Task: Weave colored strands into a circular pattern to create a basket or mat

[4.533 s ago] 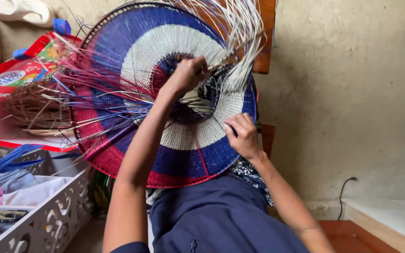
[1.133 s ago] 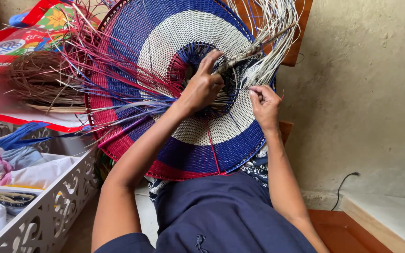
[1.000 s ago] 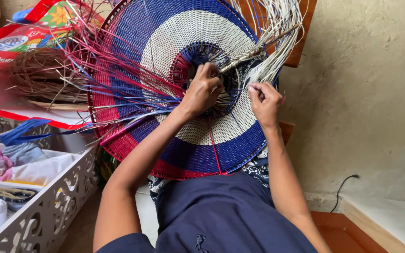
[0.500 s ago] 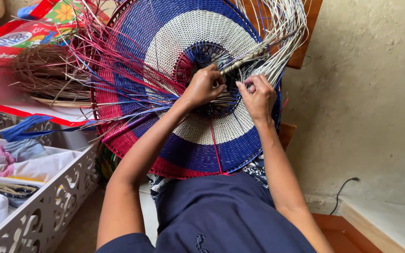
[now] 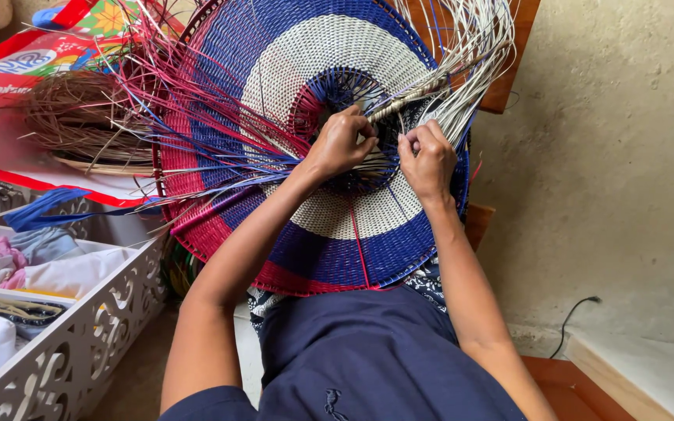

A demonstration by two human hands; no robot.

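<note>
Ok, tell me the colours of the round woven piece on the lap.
Woven piece: blue, white and red rings. The head view shows it best.

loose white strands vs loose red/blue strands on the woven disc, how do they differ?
The white strands fan up to the right beside the right hand; the red and blue strands splay out to the left, past the left hand. White ones look bunched; coloured ones scatter. Both sprout unwoven from the woven disc.

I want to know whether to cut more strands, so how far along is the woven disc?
Done: the woven disc shows full blue, white and red rings. In hand: the left hand and right hand pinch pale strands near its dark centre. Left: loose strand ends stick out unwoven, left and top right.
</note>
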